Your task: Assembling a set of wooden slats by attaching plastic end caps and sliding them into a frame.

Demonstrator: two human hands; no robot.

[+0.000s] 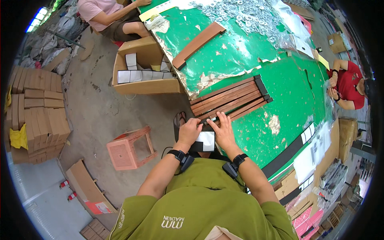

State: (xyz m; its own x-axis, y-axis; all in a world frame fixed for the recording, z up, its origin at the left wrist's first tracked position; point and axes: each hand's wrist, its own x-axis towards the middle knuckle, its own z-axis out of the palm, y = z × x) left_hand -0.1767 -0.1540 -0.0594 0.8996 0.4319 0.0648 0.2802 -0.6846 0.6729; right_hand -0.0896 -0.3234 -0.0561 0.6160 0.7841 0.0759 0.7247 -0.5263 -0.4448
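Observation:
At the table's near edge, a thin black strip [205,120] runs between my two hands. My left hand [189,132] has its thumb and fingers closed on the strip's left part. My right hand [225,131] rests at the other end, thumb and fingers apart, fingertips touching the strip and the nearest slats. Just below, between my wrists, hangs a black piece with a white square patch [206,138]; whether it joins the strip I cannot tell. Several brown wood-like slats [230,102] lie side by side beyond my hands, with black end caps [262,89] at their far right.
Past the slats, a curved brown piece [199,46] lies on the green table [256,140] near a heap of metal rings [252,16]. An open carton [148,87] stands left of the table, a pink stool [122,154] nearer. Two people sit at far left and right.

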